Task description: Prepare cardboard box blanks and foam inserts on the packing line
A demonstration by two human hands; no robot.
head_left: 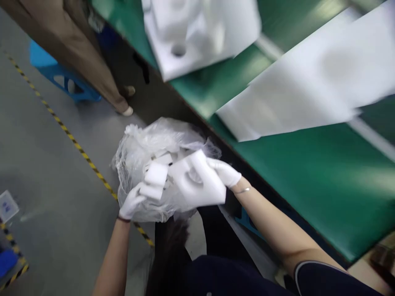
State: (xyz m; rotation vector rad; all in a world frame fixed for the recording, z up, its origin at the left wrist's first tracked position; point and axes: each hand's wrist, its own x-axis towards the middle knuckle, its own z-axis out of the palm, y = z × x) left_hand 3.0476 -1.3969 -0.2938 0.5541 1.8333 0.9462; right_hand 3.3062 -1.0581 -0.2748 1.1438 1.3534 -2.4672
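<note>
We gripped a small foam block (150,191) in our closed left hand (131,202) and a foam insert (197,181) in our closed right hand (225,172), both over the plastic bag (138,152) left of the green table (324,176).

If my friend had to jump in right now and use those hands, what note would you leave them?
Left hand: gloved, gripping small white foam blocks at the mouth of the clear plastic bag.
Right hand: gloved, holding a bigger white foam piece with a round dent, right over the bag.
The bag sits on the floor beside the green table and already has foam scraps in it.
On the table: a moulded foam tray and a white sheet, both blurred.
Done: some foam is in the bag. Left: both hands are full of foam.
</note>
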